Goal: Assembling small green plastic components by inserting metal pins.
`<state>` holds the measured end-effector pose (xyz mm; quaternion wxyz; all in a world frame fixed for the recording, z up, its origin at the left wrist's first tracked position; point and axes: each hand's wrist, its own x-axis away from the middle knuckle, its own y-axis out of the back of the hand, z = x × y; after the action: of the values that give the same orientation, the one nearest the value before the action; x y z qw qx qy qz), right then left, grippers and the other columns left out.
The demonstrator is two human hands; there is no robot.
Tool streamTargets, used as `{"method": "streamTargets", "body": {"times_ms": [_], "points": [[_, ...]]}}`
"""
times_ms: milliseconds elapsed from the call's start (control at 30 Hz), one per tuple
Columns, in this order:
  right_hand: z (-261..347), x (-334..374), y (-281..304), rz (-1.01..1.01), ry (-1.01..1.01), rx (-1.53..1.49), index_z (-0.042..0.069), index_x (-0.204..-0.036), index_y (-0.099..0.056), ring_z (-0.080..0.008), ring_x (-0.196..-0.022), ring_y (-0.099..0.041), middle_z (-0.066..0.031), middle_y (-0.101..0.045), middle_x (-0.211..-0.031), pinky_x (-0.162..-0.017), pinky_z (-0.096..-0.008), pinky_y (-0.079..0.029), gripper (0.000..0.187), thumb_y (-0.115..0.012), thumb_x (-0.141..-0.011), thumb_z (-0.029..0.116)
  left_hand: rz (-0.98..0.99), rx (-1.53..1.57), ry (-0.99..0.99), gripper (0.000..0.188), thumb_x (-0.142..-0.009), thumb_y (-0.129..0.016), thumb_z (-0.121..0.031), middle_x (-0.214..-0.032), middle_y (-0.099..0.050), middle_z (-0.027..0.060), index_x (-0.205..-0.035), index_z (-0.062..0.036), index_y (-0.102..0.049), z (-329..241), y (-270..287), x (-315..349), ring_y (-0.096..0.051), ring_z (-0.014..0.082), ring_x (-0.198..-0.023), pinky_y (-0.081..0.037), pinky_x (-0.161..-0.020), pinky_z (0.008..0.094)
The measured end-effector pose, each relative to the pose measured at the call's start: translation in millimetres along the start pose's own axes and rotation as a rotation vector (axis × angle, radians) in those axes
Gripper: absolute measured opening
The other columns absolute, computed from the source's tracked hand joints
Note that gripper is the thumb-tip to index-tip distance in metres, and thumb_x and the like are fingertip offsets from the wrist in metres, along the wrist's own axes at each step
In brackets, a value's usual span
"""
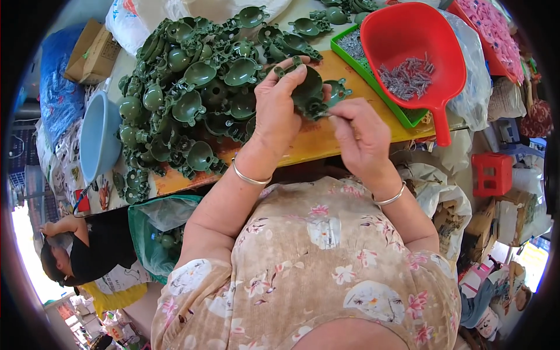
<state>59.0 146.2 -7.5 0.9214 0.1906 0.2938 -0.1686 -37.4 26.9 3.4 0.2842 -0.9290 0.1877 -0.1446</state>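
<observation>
My left hand [275,108] is closed around a dark green plastic part [308,88], a hollow rounded shell with small knobs on its rim. It is held up over the table's front edge. The thumb and index finger of my right hand [364,133] are pinched together at the part's lower right edge. Whatever lies between those fingertips is too small to make out. Just behind the held part, another green shell [338,90] is partly covered. To the left rises a big heap of similar green shells [201,73].
A red scoop [408,23] with small grey metal springs rests over a green tray [382,87] of small grey pieces. At the left stands a light blue basin [99,137]. A green bag [149,224] hangs below the table's edge; another person [96,248] is at the far left.
</observation>
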Motion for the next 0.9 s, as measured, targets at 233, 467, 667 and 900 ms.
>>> {"method": "streamTargets", "body": {"times_ms": [233,467,667,900], "points": [[-14,8,-7,0.123,-0.342,-0.283,-0.002,-0.092,-0.058,-0.0125,-0.068,-0.054,-0.0076,-0.058,-0.08,-0.062,-0.024,-0.044,0.006,-0.058,-0.086,-0.003,0.148,0.015,0.135,0.04,-0.092,-0.052,-0.03,-0.094,-0.063,0.0128,-0.122,-0.0045,-0.052,0,0,0,-0.065,0.0255,-0.083,-0.053,-0.072,0.0361],[-5,-2,2,0.056,0.072,0.127,0.0,-0.091,-0.061,-0.0263,-0.066,-0.058,-0.0121,-0.06,-0.08,-0.061,-0.0278,-0.047,0.01,-0.062,-0.082,-0.003,0.09,0.054,0.166,0.039,-0.093,-0.055,-0.038,-0.08,-0.058,0.0056,-0.111,-0.0036,-0.059,-1,5,-1,-0.06,0.0167,-0.068,-0.048,-0.058,0.03],[-15,6,-2,0.09,0.196,0.318,0.004,-0.09,-0.06,-0.0285,-0.07,-0.058,-0.0101,-0.059,-0.082,-0.062,-0.0355,-0.047,0.016,-0.067,-0.076,0.001,0.01,-0.012,0.153,0.039,-0.093,-0.056,-0.042,-0.077,-0.059,0.0062,-0.099,-0.003,-0.06,4,3,1,-0.06,0.0173,-0.065,-0.048,-0.057,0.0308],[-15,11,-3,0.178,0.257,0.435,0.003,-0.089,-0.057,-0.0282,-0.074,-0.056,-0.0102,-0.056,-0.083,-0.065,-0.0367,-0.045,0.017,-0.066,-0.074,0.002,0.028,0.003,0.158,0.035,-0.094,-0.055,-0.038,-0.082,-0.062,0.0074,-0.097,-0.0036,-0.059,7,0,3,-0.061,0.0197,-0.066,-0.05,-0.061,0.0325]]}}
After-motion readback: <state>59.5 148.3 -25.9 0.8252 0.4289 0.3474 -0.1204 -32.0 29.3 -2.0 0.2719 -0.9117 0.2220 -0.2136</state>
